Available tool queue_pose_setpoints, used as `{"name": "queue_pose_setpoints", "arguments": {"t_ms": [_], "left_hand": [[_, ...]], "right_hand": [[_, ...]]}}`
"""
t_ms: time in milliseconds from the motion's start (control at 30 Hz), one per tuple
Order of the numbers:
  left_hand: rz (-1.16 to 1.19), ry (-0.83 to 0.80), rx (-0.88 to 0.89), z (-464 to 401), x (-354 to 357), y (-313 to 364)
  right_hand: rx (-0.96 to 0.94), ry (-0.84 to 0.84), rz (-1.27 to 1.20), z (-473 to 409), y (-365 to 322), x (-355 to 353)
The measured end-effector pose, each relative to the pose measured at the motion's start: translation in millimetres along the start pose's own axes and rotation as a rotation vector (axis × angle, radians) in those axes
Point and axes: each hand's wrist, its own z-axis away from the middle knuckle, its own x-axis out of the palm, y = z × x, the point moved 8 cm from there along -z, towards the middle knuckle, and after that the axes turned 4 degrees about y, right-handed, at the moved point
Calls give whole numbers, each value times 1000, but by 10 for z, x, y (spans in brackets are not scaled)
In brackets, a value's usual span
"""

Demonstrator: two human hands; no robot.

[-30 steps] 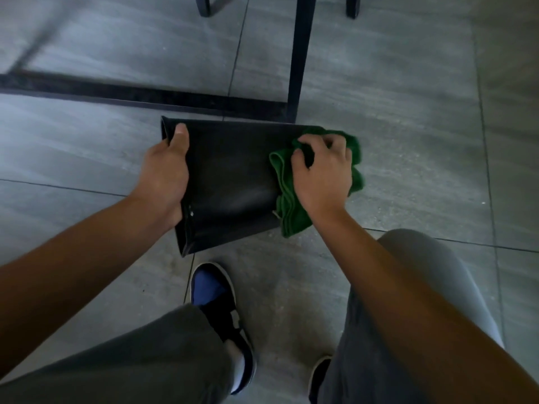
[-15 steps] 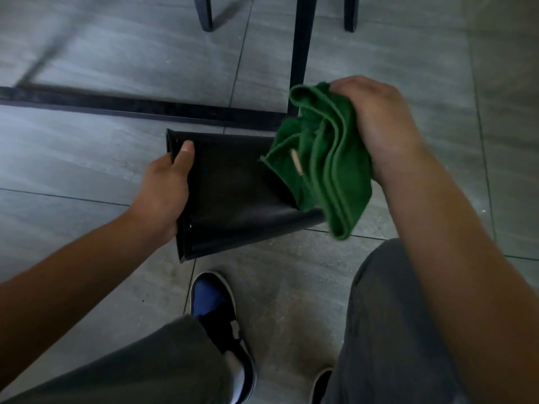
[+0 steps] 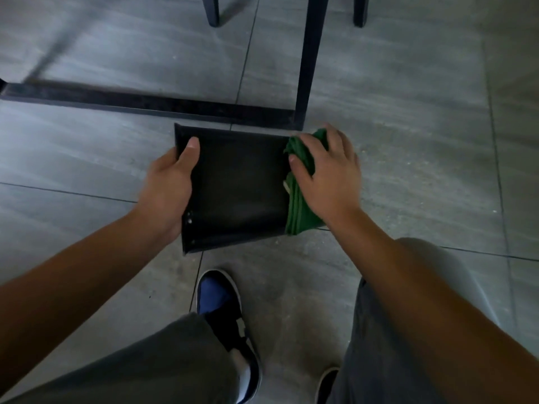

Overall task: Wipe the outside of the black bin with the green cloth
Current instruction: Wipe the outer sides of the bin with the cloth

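Observation:
The black bin (image 3: 239, 191) stands on the grey tiled floor below me, its square mouth facing up. My left hand (image 3: 167, 185) grips its left rim, thumb hooked inside the wall. My right hand (image 3: 326, 173) presses the folded green cloth (image 3: 297, 211) flat against the bin's right outer side. The cloth shows as a green strip along that edge and a tuft above my fingers. The bin's outer walls are mostly hidden from this angle.
A black metal frame bar (image 3: 145, 102) lies on the floor just behind the bin, with an upright leg (image 3: 307, 62) rising by my right hand. Chair legs (image 3: 213, 10) stand further back. My shoes (image 3: 224, 310) and knees are close in front.
My right hand had lifted the cloth up off the bin half a second ago; now it has come back down and presses the cloth on the bin's right side. The left hand kept its grip.

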Motion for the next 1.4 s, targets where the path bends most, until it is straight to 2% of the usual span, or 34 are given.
{"name": "queue_pose_setpoints", "arguments": {"t_ms": [133,233,333,400,600,667,767,833,900,967,1033,1133,1200,1267,1300,1400], "left_hand": [[35,-106,48,61,159,44],[74,-139,15,37,174,14],[65,-144,1,-5,147,15],[50,-135,41,-10,146,11],[23,-109,173,11,231,94],[-14,-79,212,-1,200,121],[-2,-60,194,-31,158,126],[-34,-49,164,-74,128,98],[-58,-37,147,-86,88,64],[-49,-21,147,-105,53,59],[-44,5,125,-110,71,63],[20,27,122,-87,125,83],[29,-6,144,-61,161,113],[20,-3,147,-52,126,115],[16,10,138,-56,96,102],[-43,30,119,-60,32,56]], "right_hand": [[397,13,-51,-199,630,-45],[467,-3,-56,-307,871,-47],[464,-7,9,-412,834,-12],[391,4,39,-475,613,-5],[-104,197,-95,-282,-1120,-226],[-180,217,-188,-121,-1385,-246],[-169,185,-168,-134,-1000,-201],[-15,136,-37,-256,-316,-94],[235,57,52,-316,470,-37],[374,53,60,-275,759,-65],[285,80,49,-182,382,-68],[-31,120,-77,126,-739,-160],[-199,98,-188,321,-1221,-189],[-244,69,-201,325,-1185,-192],[-209,68,-152,278,-983,-179],[77,73,28,98,79,-116]]}}
